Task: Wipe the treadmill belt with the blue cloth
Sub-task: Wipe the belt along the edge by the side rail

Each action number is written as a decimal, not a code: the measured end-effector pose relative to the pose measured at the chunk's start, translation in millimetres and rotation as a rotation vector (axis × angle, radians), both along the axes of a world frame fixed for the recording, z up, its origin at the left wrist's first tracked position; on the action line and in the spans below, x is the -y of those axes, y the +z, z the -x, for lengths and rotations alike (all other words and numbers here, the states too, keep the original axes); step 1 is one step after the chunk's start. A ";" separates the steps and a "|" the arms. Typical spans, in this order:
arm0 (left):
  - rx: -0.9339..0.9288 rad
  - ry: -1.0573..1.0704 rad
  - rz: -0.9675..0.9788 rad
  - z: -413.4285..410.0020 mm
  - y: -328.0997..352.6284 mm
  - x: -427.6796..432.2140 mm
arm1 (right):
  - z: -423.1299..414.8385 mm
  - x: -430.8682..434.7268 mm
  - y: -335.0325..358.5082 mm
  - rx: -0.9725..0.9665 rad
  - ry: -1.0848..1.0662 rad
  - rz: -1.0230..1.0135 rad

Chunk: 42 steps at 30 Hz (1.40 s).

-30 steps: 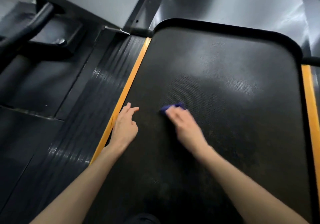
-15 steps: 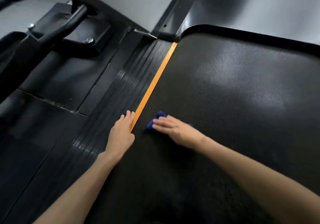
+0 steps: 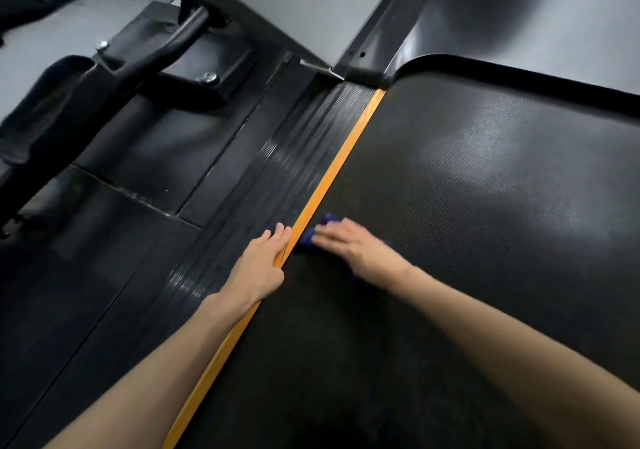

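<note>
Down by the belt's left edge, the right hand point(image 3: 353, 246) lay palm-down with fingers stretched flat, pressing the blue cloth point(image 3: 320, 228) onto the treadmill belt point(image 3: 467, 223). Cloth poked out past the fingertips, right beside the orange strip point(image 3: 332, 174). Left hand point(image 3: 261, 263) was flat too, fingers together, resting across that strip and the ribbed side rail point(image 3: 263, 178).

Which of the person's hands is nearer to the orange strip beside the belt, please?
Left. The left hand lies flat across the orange strip, touching it; the right hand presses the blue cloth on the belt, just right of it.
</note>
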<state>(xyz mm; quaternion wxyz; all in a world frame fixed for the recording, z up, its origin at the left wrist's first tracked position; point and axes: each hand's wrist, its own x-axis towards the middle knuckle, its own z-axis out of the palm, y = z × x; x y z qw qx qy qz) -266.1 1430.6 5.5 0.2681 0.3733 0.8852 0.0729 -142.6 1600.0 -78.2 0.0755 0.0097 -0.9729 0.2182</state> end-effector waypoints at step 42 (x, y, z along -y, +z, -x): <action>-0.323 -0.073 -0.036 -21.5 -23.2 10.0 | -102.5 33.5 13.4 0.330 -0.850 0.157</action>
